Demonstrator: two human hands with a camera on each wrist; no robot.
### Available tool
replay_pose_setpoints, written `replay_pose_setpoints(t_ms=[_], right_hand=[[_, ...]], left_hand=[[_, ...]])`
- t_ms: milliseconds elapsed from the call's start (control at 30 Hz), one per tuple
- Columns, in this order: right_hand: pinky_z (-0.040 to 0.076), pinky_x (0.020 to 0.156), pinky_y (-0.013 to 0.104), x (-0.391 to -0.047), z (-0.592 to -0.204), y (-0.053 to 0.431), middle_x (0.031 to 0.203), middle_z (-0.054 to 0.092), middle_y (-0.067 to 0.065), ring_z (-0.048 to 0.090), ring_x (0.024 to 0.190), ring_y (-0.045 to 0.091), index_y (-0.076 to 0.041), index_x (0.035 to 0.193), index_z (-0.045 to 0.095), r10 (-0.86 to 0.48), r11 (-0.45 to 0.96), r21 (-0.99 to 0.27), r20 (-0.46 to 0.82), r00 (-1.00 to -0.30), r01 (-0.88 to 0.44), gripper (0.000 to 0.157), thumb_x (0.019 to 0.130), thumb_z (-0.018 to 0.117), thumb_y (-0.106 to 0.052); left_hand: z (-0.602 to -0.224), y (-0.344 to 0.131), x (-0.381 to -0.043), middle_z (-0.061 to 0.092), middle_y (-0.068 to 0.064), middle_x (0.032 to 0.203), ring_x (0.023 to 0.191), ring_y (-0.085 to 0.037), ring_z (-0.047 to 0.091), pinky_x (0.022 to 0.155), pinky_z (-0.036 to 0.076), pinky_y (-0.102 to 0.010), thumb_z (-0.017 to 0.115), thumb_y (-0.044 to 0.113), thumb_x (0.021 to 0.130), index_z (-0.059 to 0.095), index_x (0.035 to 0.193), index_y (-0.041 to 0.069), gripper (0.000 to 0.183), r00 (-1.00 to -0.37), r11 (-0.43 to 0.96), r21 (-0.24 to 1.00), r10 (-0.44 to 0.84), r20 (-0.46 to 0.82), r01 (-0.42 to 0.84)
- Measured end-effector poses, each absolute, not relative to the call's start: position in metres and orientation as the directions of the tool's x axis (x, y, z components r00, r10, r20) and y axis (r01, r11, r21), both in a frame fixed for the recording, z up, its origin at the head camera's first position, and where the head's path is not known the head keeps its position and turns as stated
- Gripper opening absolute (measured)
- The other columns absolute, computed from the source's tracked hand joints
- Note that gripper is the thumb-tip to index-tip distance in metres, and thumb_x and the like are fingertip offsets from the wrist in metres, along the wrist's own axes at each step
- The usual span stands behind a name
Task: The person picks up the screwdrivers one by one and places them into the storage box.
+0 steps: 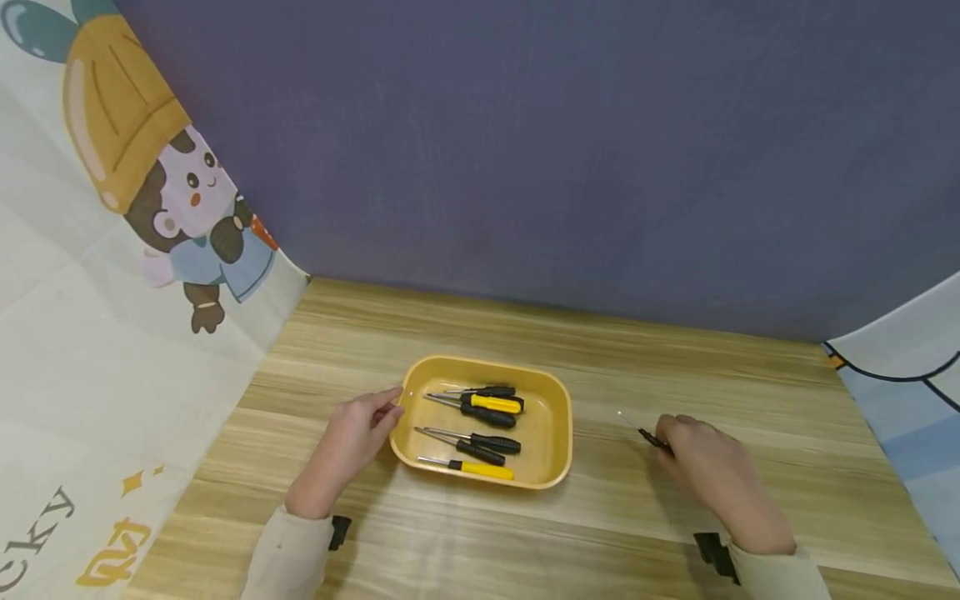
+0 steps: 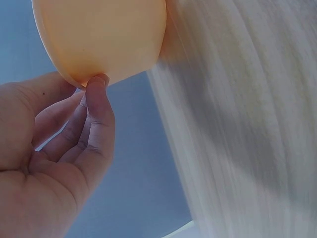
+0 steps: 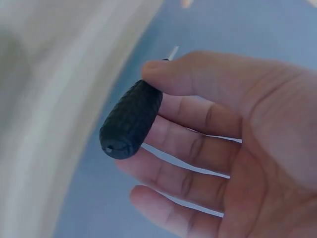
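A yellow plastic tray [image 1: 551, 429] stands on the table, with several screwdrivers lying in it, most black-handled. One yellow-handled screwdriver [image 1: 497, 404] is in the upper group and another yellow screwdriver [image 1: 487, 472] lies near the front wall. At the tray's left end my left hand [image 1: 352, 437] pinches the rim between thumb and fingers. Off to the right of the tray, my right hand [image 1: 708, 462] holds a screwdriver [image 3: 131, 119] above the table. Its textured black handle is pinched between thumb and fingers, and the thin metal shaft points away from me, toward the upper left in the head view.
The wood-grain table [image 1: 600, 533] runs back to a dark blue-grey cloth [image 1: 525, 167]. A printed white sheet [image 1: 90, 333] with a cartoon figure borders the left side, and another printed sheet [image 1: 915, 408] borders the right.
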State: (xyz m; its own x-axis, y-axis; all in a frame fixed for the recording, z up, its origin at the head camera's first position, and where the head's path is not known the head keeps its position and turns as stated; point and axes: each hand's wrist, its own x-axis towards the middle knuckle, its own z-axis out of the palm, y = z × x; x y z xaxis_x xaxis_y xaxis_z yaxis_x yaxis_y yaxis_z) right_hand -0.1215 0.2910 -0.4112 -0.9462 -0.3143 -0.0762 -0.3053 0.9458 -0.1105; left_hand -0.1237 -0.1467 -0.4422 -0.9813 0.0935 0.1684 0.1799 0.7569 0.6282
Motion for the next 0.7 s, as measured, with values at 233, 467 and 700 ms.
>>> replay_pose_setpoints(t_ms=[233,467,700], right_hand=[[0.033,0.042,0.026,-0.155,-0.377,0.242,0.066,0.044,-0.005,0.040,0.053,0.012,-0.016,0.075,0.054,-0.448,0.892,-0.061,0.020,-0.894,-0.449,0.017,0.081,0.069,-0.017],[0.034,0.039,0.026,-0.177,-0.365,0.185,0.063,0.042,-0.004,0.041,0.051,0.012,-0.015,0.074,0.051,-0.561,0.828,0.016,0.013,-0.828,-0.560,0.018,0.083,0.067,-0.020],[0.036,0.036,0.022,-0.193,-0.367,0.130,0.067,0.049,-0.004,0.044,0.052,0.009,-0.014,0.083,0.060,-0.615,0.779,0.121,-0.043,-0.788,-0.615,0.009,0.083,0.066,-0.021]], left_hand=[[-0.442,-0.145,-0.125,0.066,-0.003,0.086,0.072,-0.008,0.059,0.058,0.050,-0.016,0.065,0.008,0.086,0.062,0.117,0.001,0.032,-0.981,0.753,0.632,0.098,0.167,0.183],[-0.443,-0.146,-0.125,0.066,-0.003,0.085,0.071,-0.008,0.059,0.058,0.049,-0.016,0.065,0.009,0.086,0.062,0.117,0.000,0.032,-0.982,0.750,0.635,0.101,0.162,0.182],[-0.443,-0.148,-0.126,0.066,-0.002,0.084,0.070,-0.007,0.058,0.057,0.049,-0.016,0.065,0.010,0.086,0.061,0.118,0.002,0.032,-0.987,0.747,0.647,0.086,0.137,0.155]])
